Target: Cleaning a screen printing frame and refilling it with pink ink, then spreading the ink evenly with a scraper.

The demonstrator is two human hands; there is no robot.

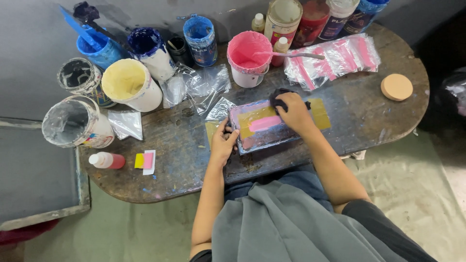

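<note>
A small rectangular printing screen [257,138] with a pink band and yellow patch lies on the worn wooden table [184,165] in front of me. My left hand [223,143] grips the screen's left edge. My right hand [293,111] presses a dark cloth [279,97] onto the screen's far right corner.
Paint tubs stand along the back: pink with a stirrer [247,58], yellow [131,85], blue [201,39], grey [75,121]. Also bottles [284,19], pink-printed plastic bags [335,60], a round wooden lid [396,87], a small red bottle [108,160] and a yellow-pink swatch [144,161].
</note>
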